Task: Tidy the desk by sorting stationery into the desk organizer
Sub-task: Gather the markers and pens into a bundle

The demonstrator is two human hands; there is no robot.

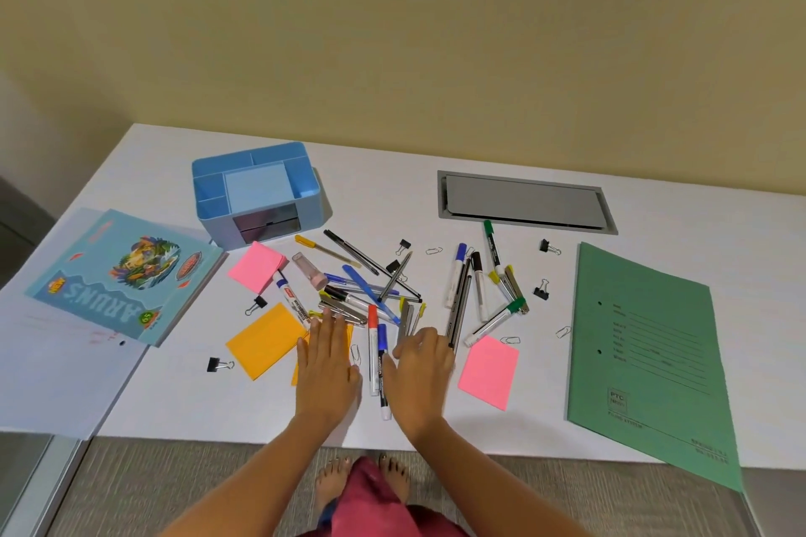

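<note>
Stationery [370, 294] lies scattered mid-frame on the white desk [545, 419], below the blue organizer [213, 222] at centre left. Left hand [327, 362] lies flat, fingers straight, on orange sticky notes [261, 340]. Right hand [421, 371] bends over grey pens [405, 320]; whether it pinches them I cannot tell.

Left hand [327, 366], right hand [421, 371] among pens [373, 344]
</note>
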